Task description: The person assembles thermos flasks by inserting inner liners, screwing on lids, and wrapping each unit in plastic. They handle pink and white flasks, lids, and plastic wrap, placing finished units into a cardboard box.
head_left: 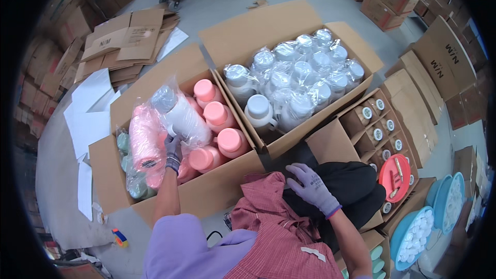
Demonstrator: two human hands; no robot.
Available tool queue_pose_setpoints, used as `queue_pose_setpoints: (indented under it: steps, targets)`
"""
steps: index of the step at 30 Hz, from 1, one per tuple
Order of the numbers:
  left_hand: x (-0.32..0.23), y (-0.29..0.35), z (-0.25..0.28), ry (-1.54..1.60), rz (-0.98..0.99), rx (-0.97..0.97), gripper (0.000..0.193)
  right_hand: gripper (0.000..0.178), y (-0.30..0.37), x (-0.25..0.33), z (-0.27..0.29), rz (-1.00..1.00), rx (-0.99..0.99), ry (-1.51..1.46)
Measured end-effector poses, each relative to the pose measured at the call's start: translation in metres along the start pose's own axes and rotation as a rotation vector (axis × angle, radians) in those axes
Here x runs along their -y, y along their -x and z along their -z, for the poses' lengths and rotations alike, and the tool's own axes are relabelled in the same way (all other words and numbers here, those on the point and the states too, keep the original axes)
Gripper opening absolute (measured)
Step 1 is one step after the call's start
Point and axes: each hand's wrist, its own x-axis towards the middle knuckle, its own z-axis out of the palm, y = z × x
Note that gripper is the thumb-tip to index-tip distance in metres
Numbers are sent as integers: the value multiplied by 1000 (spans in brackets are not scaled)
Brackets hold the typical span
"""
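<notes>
My left hand (174, 151), in a grey-purple glove, is closed at the handle side of a white vacuum jug (187, 119) with a grey-blue lid, wrapped in clear plastic. This jug lies tilted over the pink jugs (232, 142) in the left carton (206, 188). Beside it lies a bagged pink jug (144, 137), and pale green bagged ones (138, 186) sit along the carton's left side. My right hand (312, 186), gloved alike, hovers over my lap with fingers apart and nothing in them. In the carton behind stand several white jugs (302, 75), mostly bagged; one (258, 109) at the front looks unwrapped.
To the right, a divided carton (356, 124) holds round-topped pieces, with a red round tray (394, 178) on it. Blue basins (413, 237) of white parts stand at lower right. Flattened cardboard (124, 41) and a tape roll (120, 237) lie on the floor at left.
</notes>
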Motion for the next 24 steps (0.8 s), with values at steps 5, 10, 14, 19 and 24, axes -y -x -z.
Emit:
queue_pose_setpoints:
  steps: [5, 10, 14, 19, 24]
  targets:
    - [43, -8, -8, -347, 193, 106, 28, 54, -69, -46, 24, -84, -208, 273]
    - [82, 3, 57, -417, 134, 141, 51, 60, -108, -68, 30, -153, -226, 253]
    - [21, 65, -11, -810, -58, 18, 78, 59, -84, -78, 12, -198, -196, 175]
    - [19, 111, -26, -1259, -286, 67, 106, 59, -71, -46, -29, -112, -84, 40]
    - [-78, 103, -62, -1342, -251, 67, 105, 59, -61, -21, -27, -109, -59, 11]
